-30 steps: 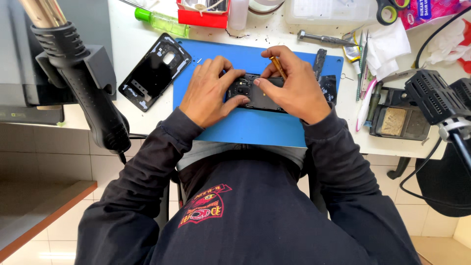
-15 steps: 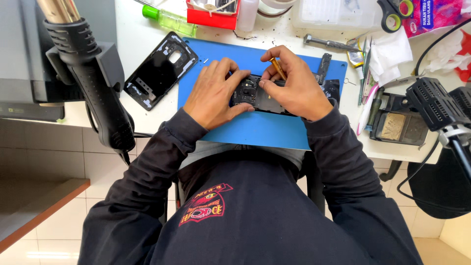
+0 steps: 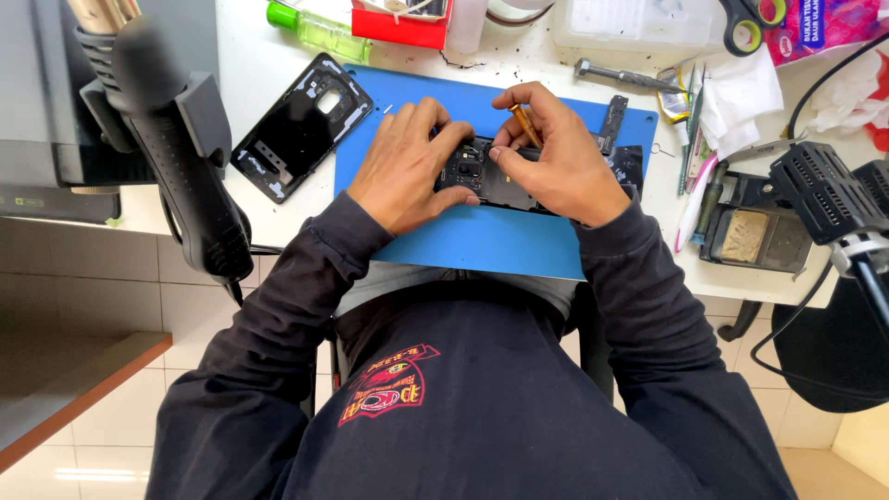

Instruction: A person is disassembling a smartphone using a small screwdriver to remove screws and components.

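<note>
An opened black phone (image 3: 482,176) lies on a blue work mat (image 3: 482,236) at the front of a white bench. My left hand (image 3: 407,167) rests on the phone's left end and holds it down, thumb against its near edge. My right hand (image 3: 556,157) covers the phone's right part and pinches a small tool with an orange-brown handle (image 3: 524,125), its tip pointing down into the phone. The phone's removed black back cover (image 3: 301,130) lies left of the mat.
A black hot-air gun (image 3: 185,157) hangs at the left edge. Behind the mat are a green bottle (image 3: 319,28), a red tray (image 3: 403,23), a metal tool (image 3: 620,76) and scissors (image 3: 745,18). Tweezers, tissues and a black stand (image 3: 755,231) sit right.
Both hands stay on the phone with only slight finger shifts. The camera has tilted a little, so the bench sits lower in view.
</note>
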